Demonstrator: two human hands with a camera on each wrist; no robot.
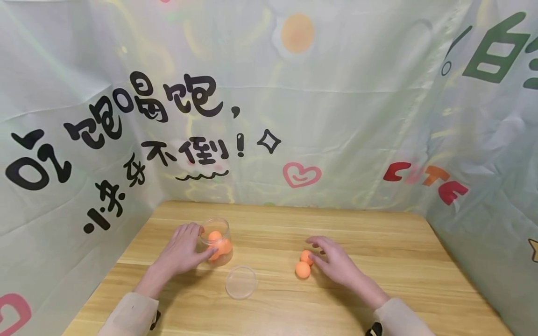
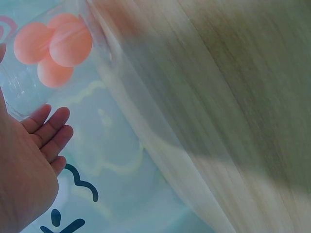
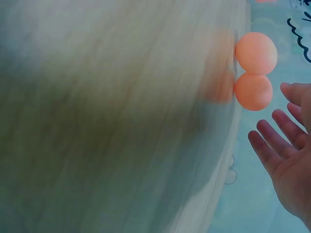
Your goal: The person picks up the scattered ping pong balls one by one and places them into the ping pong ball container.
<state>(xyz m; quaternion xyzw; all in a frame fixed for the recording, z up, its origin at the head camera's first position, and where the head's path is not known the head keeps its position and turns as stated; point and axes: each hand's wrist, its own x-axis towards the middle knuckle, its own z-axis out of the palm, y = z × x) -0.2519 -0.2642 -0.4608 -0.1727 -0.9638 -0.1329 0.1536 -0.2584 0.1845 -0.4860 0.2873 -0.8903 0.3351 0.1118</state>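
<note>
On the left of the table stands a clear plastic jar (image 1: 226,228), upright and uncovered, with several orange balls (image 2: 71,44) inside. My left hand (image 1: 182,247) holds it from the left side, the thumb across its front and the fingers by the far side. Two more orange balls, a nearer one (image 1: 302,269) and a farther one (image 1: 306,257), lie touching each other on the wood. Just right of that pair is my right hand (image 1: 336,262), fingers spread and holding nothing. Its thumb tip is close to the farther ball; whether it touches cannot be told.
A round clear lid (image 1: 241,283) lies flat on the wooden table (image 1: 269,312), in front of the jar and slightly right. Printed curtains (image 1: 344,126) hang behind the table and along both sides.
</note>
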